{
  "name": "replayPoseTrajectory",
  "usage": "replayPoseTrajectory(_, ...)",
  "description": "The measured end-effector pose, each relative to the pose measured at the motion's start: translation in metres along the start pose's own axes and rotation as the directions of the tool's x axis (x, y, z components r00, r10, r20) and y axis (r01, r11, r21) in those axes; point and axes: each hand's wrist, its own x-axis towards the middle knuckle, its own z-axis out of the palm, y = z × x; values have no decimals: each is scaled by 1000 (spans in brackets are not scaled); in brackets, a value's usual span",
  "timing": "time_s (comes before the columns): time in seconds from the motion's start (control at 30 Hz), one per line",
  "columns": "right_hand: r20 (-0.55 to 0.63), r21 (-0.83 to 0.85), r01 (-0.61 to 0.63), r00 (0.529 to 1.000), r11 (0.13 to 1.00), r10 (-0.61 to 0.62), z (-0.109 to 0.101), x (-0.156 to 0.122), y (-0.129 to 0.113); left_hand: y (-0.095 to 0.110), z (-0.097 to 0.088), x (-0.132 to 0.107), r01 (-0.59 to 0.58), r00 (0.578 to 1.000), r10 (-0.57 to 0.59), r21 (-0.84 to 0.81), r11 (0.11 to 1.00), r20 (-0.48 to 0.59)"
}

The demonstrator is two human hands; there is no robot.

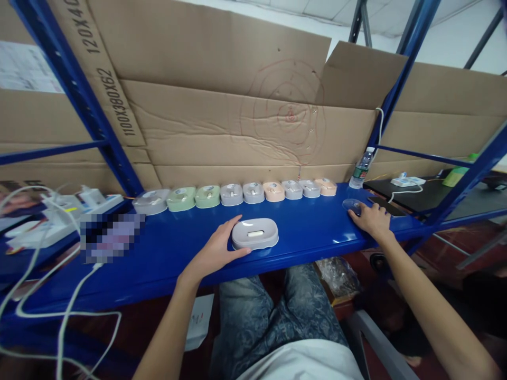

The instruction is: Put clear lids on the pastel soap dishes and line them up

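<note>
A pale grey oval dish [259, 241], with a small white piece in a slot at its middle, sits on the blue shelf in front of me. My left hand [216, 248] grips its left end, thumb at the near side and fingers at the far side. Farther right, my right hand [371, 219] has its thumb and fingers on a clear plastic lid [350, 205] lying on the shelf. Part of that lid is hidden under the fingers. Just behind the right hand lies a dark flat phone-like slab [390, 206].
Along the back of the blue shelf [309, 227] stands a row of covered grey, green and peach dishes [207, 197]. A water bottle [361, 170] is at the back right. White cables and a power strip [55, 216] crowd the left. Cardboard [198, 121] walls the back.
</note>
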Motion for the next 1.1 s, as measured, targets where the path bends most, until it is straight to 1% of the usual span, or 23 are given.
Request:
replayPoseTrajectory(0.1, -16, 20, -11, 1000, 1000, 12, 0, -4, 0, 1, 0, 1, 0, 1000, 0, -3, 1000, 1)
replayPoseTrajectory(0.17, -69, 34, -20, 997, 999, 22, -3, -11, -3, 1, -1, 1, 10, 1000, -10, 0, 1000, 5)
replayPoseTrajectory(0.23, -144, 64, 5, 990, 998, 4, -9, -20, -11, 3, -1, 1, 26, 1000, -26, 8, 1000, 14)
replayPoseTrajectory(0.27, -178, 93, 46, 984, 995, -29, -14, -26, -18, 4, -1, 1, 33, 999, -33, 12, 999, 17)
replayPoseTrajectory(0.3, -206, 133, 114, 975, 985, -85, -20, -31, -27, 5, -1, 1, 36, 999, -36, 15, 999, 19)
replayPoseTrajectory(0.33, -226, 186, 208, 960, 960, -164, -27, -37, -40, 6, -1, 0, 35, 999, -35, 17, 999, 20)
replayPoseTrajectory(0.37, -239, 251, 327, 933, 911, -269, -35, -44, -54, 7, -1, 0, 30, 999, -30, 18, 999, 23)
replayPoseTrajectory(0.4, -249, 329, 458, 886, 826, -392, -43, -51, -71, 7, -1, 0, 24, 999, -24, 19, 1000, 25)
replayPoseTrajectory(0.43, -258, 416, 576, 817, 704, -516, -51, -58, -89, 7, -1, 0, 18, 999, -19, 19, 1000, 28)
replayPoseTrajectory(0.47, -260, 505, 661, 730, 555, -633, -59, -66, -109, 8, 0, 0, 15, 999, -16, 20, 1000, 30)
replayPoseTrajectory(0.5, -266, 576, 707, 637, 410, -724, -65, -74, -129, 8, 0, 0, 13, 999, -14, 22, 1000, 31)
replayPoseTrajectory(0.53, -274, 625, 727, 544, 283, -793, -70, -82, -149, 7, 1, 0, 13, 999, -14, 23, 1000, 30)
replayPoseTrajectory(0.57, -281, 659, 729, 466, 184, -839, -74, -90, -168, 7, 1, 0, 14, 999, -15, 23, 1000, 32)
replayPoseTrajectory(0.6, -287, 683, 722, 405, 111, -868, -76, -96, -185, 7, 2, 1, 13, 999, -14, 22, 1000, 34)
replayPoseTrajectory(0.63, -289, 700, 711, 364, 64, -885, -77, -101, -201, 6, 2, 1, 12, 999, -12, 19, 1000, 38)
replayPoseTrajectory(0.67, -291, 710, 703, 340, 36, -894, -76, -105, -213, 6, 3, 2, 9, 999, -9, 15, 1000, 41)
replayPoseTrajectory(0.7, -292, 717, 696, 330, 23, -898, -75, -107, -222, 6, 3, 2, 4, 999, -5, 11, 1000, 42)
replayPoseTrajectory(0.73, -291, 724, 689, 333, 20, -897, -74, -109, -229, 5, 3, 3, -1, 999, 0, 6, 1000, 41)
replayPoseTrajectory(0.77, -290, 733, 679, 346, 25, -892, -73, -110, -232, 5, 4, 3, -3, 999, 3, 0, 1000, 37)
replayPoseTrajectory(0.93, -274, 814, 578, 474, 61, -836, -71, -112, -232, 5, 4, 3, 15, 999, -14, -21, 1000, 32)
replayPoseTrajectory(1.0, -270, 848, 526, 524, 58, -808, -69, -113, -231, 7, 3, 3, 1, 1000, 0, -38, 999, 31)
replayPoseTrajectory(1.1, -245, 912, 409, 619, 39, -746, -65, -107, -232, 8, 3, 4, -17, 1000, 19, -74, 997, 18)
